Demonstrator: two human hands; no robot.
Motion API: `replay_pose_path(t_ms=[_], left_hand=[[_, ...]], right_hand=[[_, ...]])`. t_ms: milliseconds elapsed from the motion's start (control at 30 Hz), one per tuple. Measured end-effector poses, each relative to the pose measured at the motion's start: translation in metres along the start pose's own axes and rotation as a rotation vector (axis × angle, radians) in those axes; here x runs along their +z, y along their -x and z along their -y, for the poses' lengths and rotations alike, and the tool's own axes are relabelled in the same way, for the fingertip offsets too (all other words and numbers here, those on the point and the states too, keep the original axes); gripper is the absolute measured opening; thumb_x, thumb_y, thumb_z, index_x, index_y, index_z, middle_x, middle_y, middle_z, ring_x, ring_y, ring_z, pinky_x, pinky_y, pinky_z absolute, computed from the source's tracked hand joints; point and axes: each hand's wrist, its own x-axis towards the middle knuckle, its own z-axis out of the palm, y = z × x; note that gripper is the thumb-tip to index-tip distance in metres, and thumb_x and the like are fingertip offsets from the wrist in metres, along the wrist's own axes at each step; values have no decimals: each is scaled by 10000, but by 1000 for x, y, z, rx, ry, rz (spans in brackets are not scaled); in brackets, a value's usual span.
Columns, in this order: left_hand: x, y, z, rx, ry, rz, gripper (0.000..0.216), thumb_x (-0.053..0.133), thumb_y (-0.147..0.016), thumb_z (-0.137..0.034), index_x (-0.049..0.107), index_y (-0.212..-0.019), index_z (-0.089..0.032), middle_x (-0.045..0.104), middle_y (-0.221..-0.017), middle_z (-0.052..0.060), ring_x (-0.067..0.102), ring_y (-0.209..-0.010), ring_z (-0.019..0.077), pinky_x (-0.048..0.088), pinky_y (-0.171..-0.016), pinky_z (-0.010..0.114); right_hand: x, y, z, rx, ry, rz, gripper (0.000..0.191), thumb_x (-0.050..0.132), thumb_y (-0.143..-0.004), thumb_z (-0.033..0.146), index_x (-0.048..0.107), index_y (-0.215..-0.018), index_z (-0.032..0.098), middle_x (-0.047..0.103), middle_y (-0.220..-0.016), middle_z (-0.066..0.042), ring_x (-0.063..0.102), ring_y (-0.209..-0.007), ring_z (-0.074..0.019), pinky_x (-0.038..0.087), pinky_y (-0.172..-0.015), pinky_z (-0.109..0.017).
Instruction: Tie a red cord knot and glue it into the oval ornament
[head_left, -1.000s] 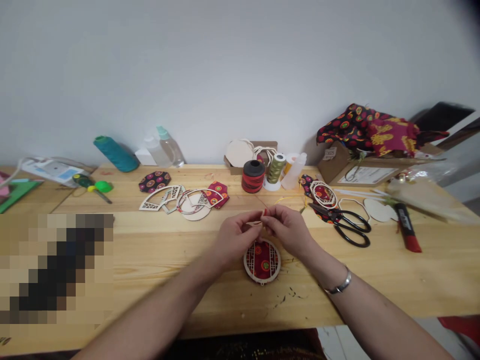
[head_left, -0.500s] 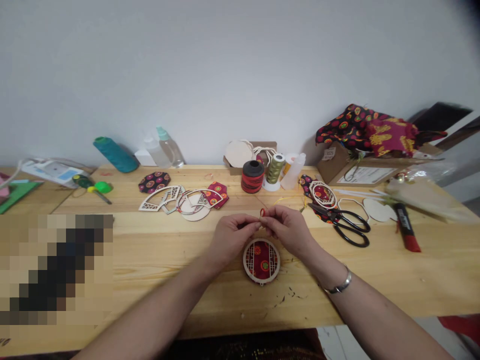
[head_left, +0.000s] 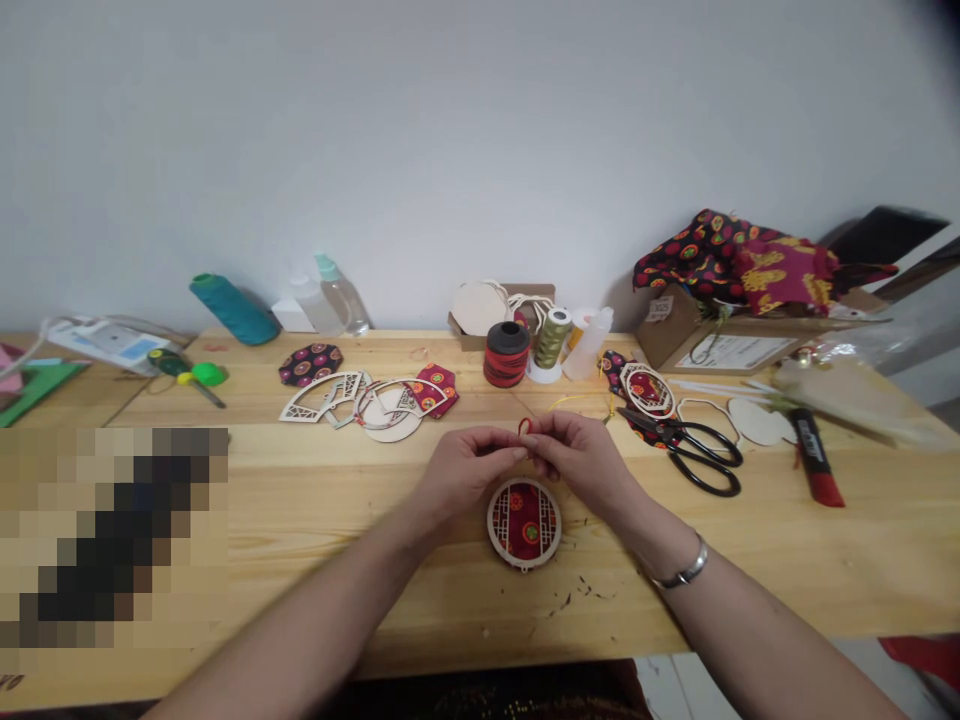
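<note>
Between my fingertips a small loop of red cord (head_left: 526, 426) stands up. My left hand (head_left: 472, 462) pinches at its base from one side. From the other side my right hand (head_left: 576, 450) pinches the same spot, its fingertips touching those of the left. The cord's lower part is hidden by the fingers. Just below both hands, a round ornament (head_left: 524, 524) lies flat on the wooden table (head_left: 420, 600); it has a pale lattice frame over dark red patterned fabric, with a little tab at its near edge.
Black-handled scissors (head_left: 701, 450) lie right of my hands, near a red-black tube (head_left: 816, 458). Behind stand a red thread spool (head_left: 507, 354), a green spool (head_left: 551, 345) and a white bottle (head_left: 590, 345). Cut-out wooden frames (head_left: 390, 420) lie left. A fabric-topped cardboard box (head_left: 660, 335) stands back right.
The red loop looks slightly wider and rounder between my fingers. Both hands stay almost in place, and the ornament lies where it was.
</note>
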Motion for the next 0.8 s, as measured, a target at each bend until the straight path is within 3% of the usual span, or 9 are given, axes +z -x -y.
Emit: replay_pose_path(t_ms=[300,567,800], left_hand=[[-1,-2,4,-1,28,-22,123,696,-684,-244,747,-766,-169,682,-612,9,515,-522,92,392,-533,223],[1,1,4,-22,124,28,146,701,-684,-257,735,-778,-150,693,-668,33,573,-580,118,445,-594,252],[3,0,3,-21,169,0,103,698,-671,-241,705,-669,-138,559,-514,-22,454,-479,71,374,-508,209]], right_hand=[[-1,3,2,62,-124,38,284,730,-621,347,574,-739,142,543,-476,63,461,-400,-52,319,-388,-178],[0,4,3,85,-174,63,275,738,-608,317,573,-734,137,559,-490,64,459,-396,-39,319,-389,-168],[-1,2,1,63,-104,59,239,712,-637,325,591,-727,140,548,-491,61,463,-403,-49,324,-397,-180]])
